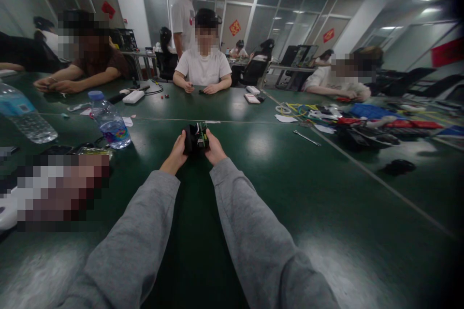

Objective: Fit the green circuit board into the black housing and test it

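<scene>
My left hand (177,152) is closed around the outer side of a black plastic housing (189,140), thumb toward me. Facing it, my right hand (215,149) grips the edge of a green circuit board (204,136) that carries small pale parts. The housing and the board are close together in front of me, just above the green table (261,193). Whether they are joined or apart I cannot tell, as the space between them is dark. Most of my fingers are hidden behind the two parts.
Left stand a leaning water bottle (110,123) and a larger bottle (27,111). A wrench (307,138) lies to the right, before a pile of cables and tools (377,120). A black object (399,166) lies nearer. Several people sit across the table.
</scene>
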Demonstrator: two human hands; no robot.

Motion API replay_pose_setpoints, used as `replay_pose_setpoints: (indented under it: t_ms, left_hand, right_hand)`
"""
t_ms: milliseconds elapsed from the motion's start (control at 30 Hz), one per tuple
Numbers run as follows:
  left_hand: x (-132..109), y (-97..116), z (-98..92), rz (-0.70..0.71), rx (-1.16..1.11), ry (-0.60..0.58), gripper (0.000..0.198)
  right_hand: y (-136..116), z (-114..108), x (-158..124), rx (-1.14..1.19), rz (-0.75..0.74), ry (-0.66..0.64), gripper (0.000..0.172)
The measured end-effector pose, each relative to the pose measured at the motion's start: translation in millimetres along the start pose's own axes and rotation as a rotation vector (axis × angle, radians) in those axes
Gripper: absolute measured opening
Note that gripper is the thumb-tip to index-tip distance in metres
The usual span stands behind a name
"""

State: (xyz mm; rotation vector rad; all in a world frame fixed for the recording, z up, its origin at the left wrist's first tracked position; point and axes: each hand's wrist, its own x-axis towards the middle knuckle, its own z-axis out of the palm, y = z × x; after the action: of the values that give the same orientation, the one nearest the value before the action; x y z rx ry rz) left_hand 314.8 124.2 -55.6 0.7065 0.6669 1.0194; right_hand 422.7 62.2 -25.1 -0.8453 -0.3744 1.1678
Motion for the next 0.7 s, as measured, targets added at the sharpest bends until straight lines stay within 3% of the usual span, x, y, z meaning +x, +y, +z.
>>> replay_pose_setpoints:
  t_ms: [100,267,433,600,700]
  left_hand:
    - [-3.0,0.7,2.0,0.002,0.016,-0.002,0.037]
    - [-2.4,-1.5,2.6,-0.002,0.047,0.021,0.038]
    - [-0.7,-3.7,0.1,0.016,0.059,0.005,0.039]
    - [0.7,-2.1,-4.3,-0.062,0.0,0.009,0.043]
    - [2.8,-0.6,-6.2,-0.095,-0.032,0.008,0.046]
  right_hand:
    - [4.4,2.5,-1.3,-0.062,-0.092,0.028,0.011]
    - [13.7,7.6,-5.5,-0.088,-0.252,0.09,0.025]
    - [21.5,11.9,-10.9,-0.11,-0.243,0.052,0.041]
    - [29.4,18.4,-9.9,-0.19,-0.243,0.02,0.027]
    - [31.7,15.9,-6.9,-0.07,-0.162,-0.002,0.018]
